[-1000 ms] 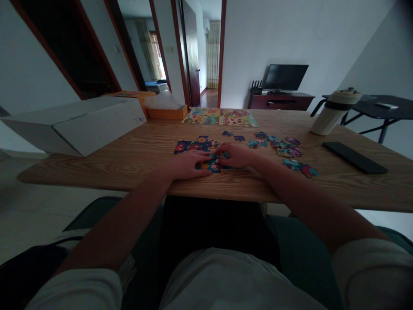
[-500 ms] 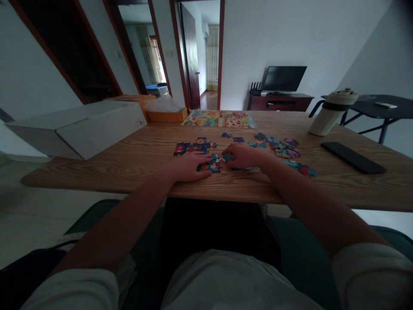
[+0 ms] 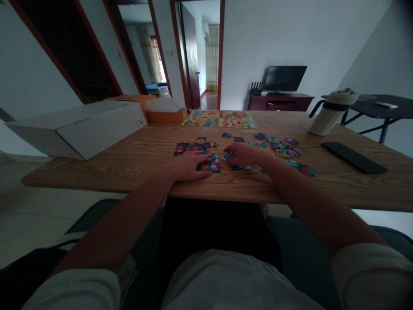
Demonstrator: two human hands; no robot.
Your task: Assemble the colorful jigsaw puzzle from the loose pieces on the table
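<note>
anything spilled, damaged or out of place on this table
Nothing stands out as spilled or damaged. The beige jug on the right appears to lean, but probably only through lens distortion. Loose puzzle pieces lie scattered, which looks ordinary.

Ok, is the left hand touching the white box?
No, the left hand rests at some joined puzzle pieces, clearly apart from the white box.

Grained wood, printed card
Tabletop (image 3: pixel 129 170) of grained wood, faintly sheened; puzzle pieces (image 3: pixel 286 151) of printed card; box (image 3: pixel 108 131) of smooth, matt cardboard.
</note>
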